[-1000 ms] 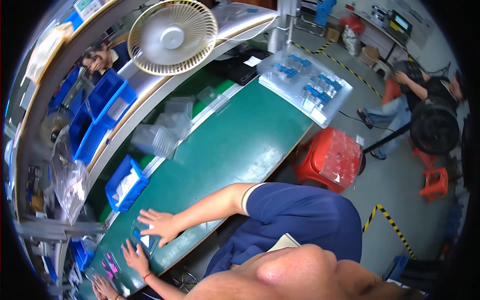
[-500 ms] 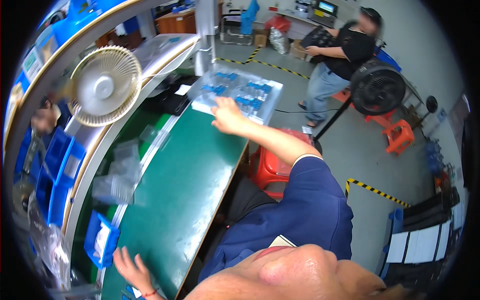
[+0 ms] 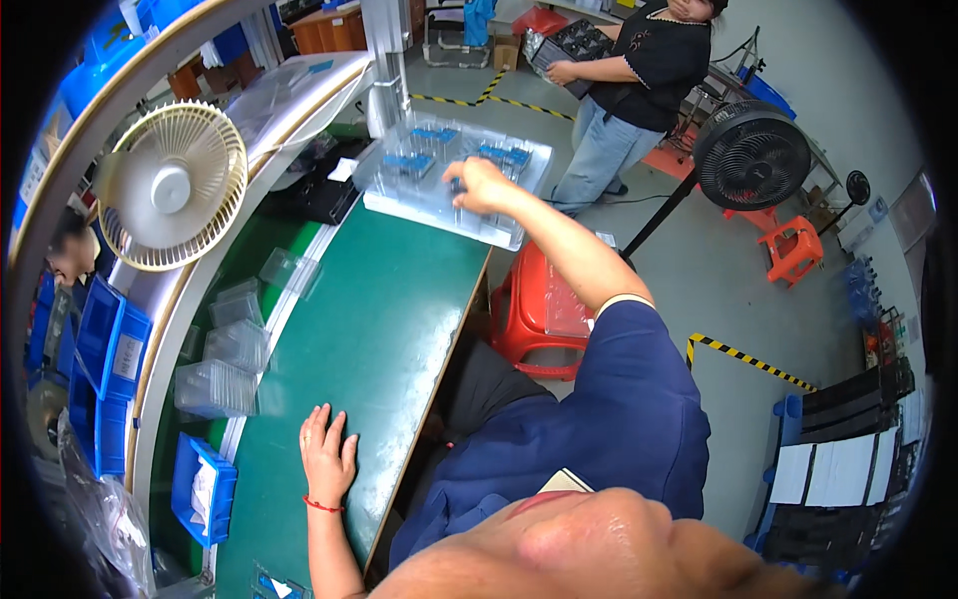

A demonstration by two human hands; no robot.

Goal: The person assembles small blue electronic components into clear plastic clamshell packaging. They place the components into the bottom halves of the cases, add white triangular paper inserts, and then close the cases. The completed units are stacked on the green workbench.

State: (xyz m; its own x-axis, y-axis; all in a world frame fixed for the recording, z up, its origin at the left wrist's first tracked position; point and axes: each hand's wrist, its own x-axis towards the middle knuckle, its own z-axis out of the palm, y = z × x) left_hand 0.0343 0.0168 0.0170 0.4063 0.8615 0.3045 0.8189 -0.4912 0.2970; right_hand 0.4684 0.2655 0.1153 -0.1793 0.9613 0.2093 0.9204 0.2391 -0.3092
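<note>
My right hand (image 3: 483,188) reaches over a clear plastic tray (image 3: 399,207) at the far end of the green table (image 3: 349,329). Its fingers are curled together, with a small dark bit showing at their tips; what it is stays unclear. Blue parts (image 3: 409,163) sit in clusters in the tray, and the hand covers some of them. Flat on the tabletop lies my left hand (image 3: 327,454), fingers spread, holding nothing. Beside that forearm, at the bottom edge, is a small blue-and-white piece (image 3: 274,585).
Stacked clear plastic boxes (image 3: 215,387) and a blue bin (image 3: 205,489) line the table's left side. A pale fan (image 3: 172,188) stands above them. Right of the table are a red stool (image 3: 544,309), a black standing fan (image 3: 750,158) and a person (image 3: 649,80) carrying black trays.
My left hand has moved from beside the blue bin to the right, onto the tabletop. My right hand has shifted rightward over the tray, its fingers now curled. The view has turned slightly.
</note>
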